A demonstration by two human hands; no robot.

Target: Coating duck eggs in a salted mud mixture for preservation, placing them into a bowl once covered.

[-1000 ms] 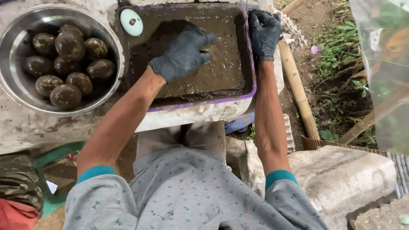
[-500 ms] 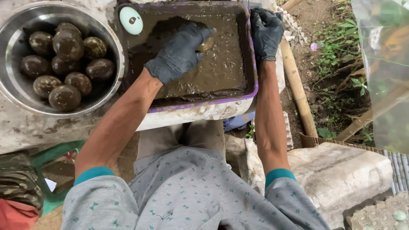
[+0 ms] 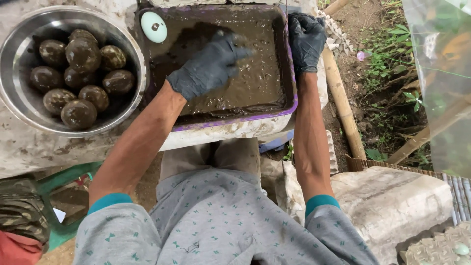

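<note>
A rectangular tray (image 3: 235, 128) with a purple rim holds wet brown mud. My left hand (image 3: 208, 68), in a dark glove, is down in the mud near the tray's middle. Its fingers are curled and blurred, so whether they hold anything is unclear. My right hand (image 3: 306, 41), also gloved, grips the tray's far right rim. A clean pale blue-green egg (image 3: 153, 27) rests at the tray's far left corner. To the left, a metal bowl (image 3: 17, 105) holds several mud-coated eggs (image 3: 81, 54).
The tray and bowl stand on a rough, mud-smeared slab (image 3: 44, 147). A bamboo pole (image 3: 341, 105) lies right of the tray, with soil and weeds beyond it. A stone block (image 3: 392, 206) sits at lower right, and clear plastic (image 3: 441, 73) hangs at upper right.
My left hand has slid right across the mud, and its fingers have gone from spread flat to curled. My right hand has stayed on the tray's rim.
</note>
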